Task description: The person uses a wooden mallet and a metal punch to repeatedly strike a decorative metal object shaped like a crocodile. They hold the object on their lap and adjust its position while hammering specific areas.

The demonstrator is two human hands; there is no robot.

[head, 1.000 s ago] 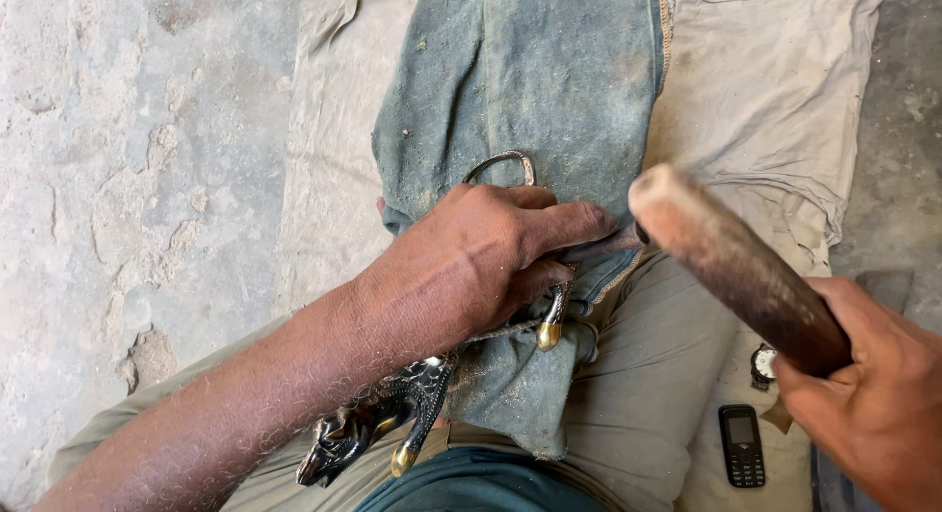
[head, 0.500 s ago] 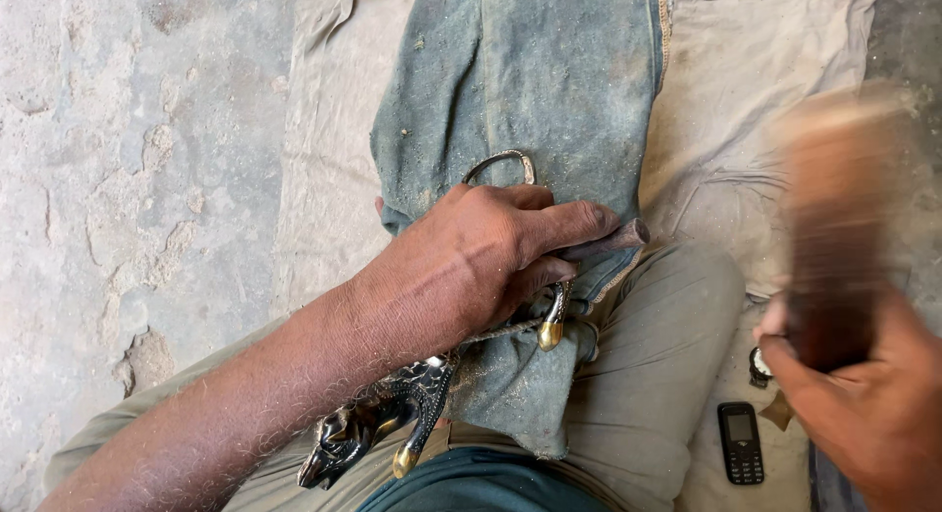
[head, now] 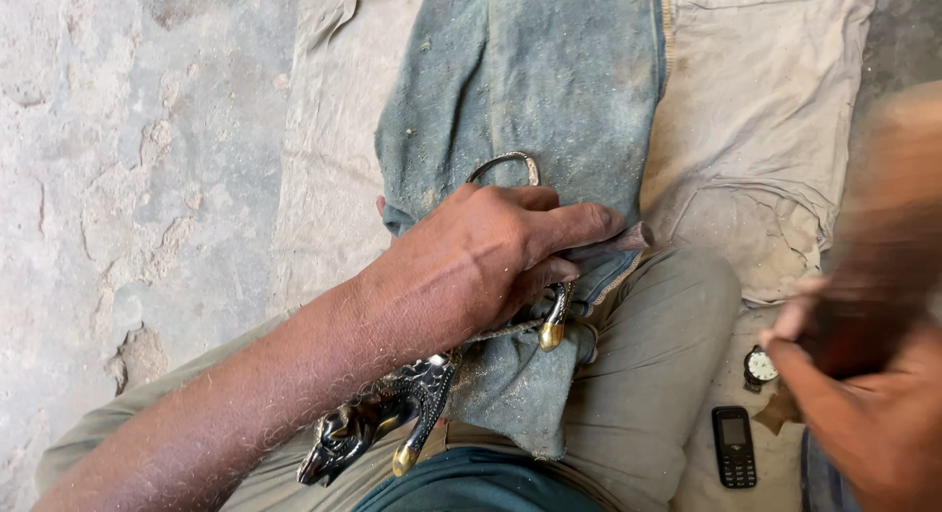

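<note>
Head view: left hand (head: pixel 491 262) pins ornate metal piece (head: pixel 392 429) on blue-grey cloth (head: pixel 530 90) over lap, long axis diagonal. Right hand (head: pixel 873 424) grips blurred wooden mallet (head: pixel 883 247), raised rightward, well apart.

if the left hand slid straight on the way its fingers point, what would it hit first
Probably the small dark piece already at the left hand's fingertips, then the beige cloth beyond; depth is hard to judge.
</note>
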